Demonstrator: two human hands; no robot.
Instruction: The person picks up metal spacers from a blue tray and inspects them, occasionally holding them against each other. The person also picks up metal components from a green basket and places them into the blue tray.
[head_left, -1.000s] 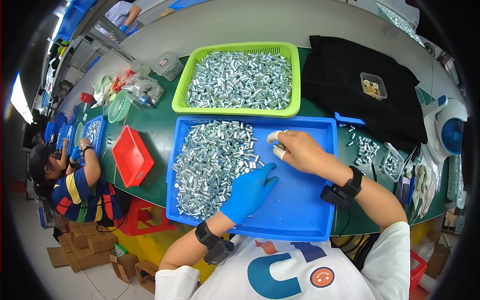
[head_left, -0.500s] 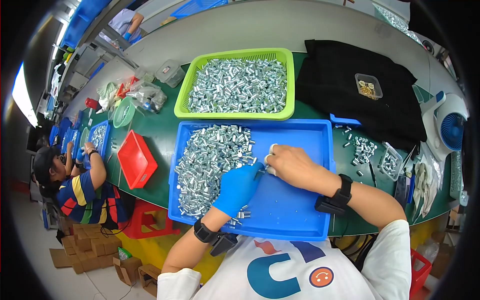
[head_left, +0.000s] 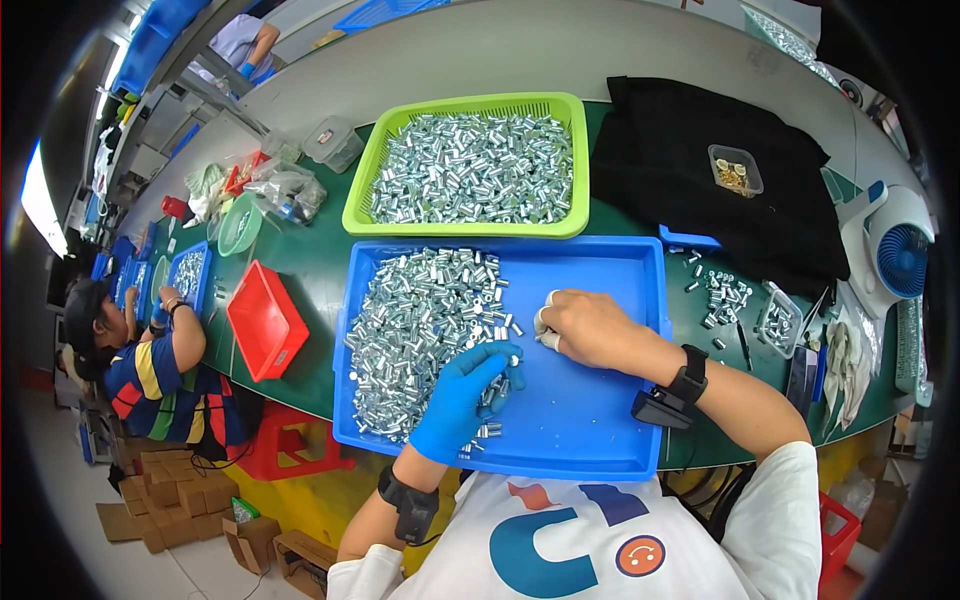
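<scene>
A blue tray (head_left: 600, 440) lies before me, its left half heaped with small silvery metal sleeves (head_left: 420, 310). My left hand (head_left: 455, 400), in a blue glove, is over the right edge of the heap. Thumb and forefinger pinch one small metal sleeve (head_left: 514, 360), its pale end showing. My right hand (head_left: 595, 328), with white finger cots on its fingertips, hovers over the tray's right half. Its fingers are curled together, and whatever they hold is hidden. A small gap separates the two hands.
Beyond the tray stands a green basket (head_left: 352, 205) full of similar metal pieces. A red tray (head_left: 268, 320) lies left. On the right are loose sleeves (head_left: 725, 300), a small clear box (head_left: 778, 325), a black cloth (head_left: 700, 200) and a fan (head_left: 900, 255). A co-worker (head_left: 165, 375) sits far left.
My left hand has drawn back left and turned, so the pinched metal sleeve now shows. The right hand has shifted slightly right, and the two hands have come apart.
</scene>
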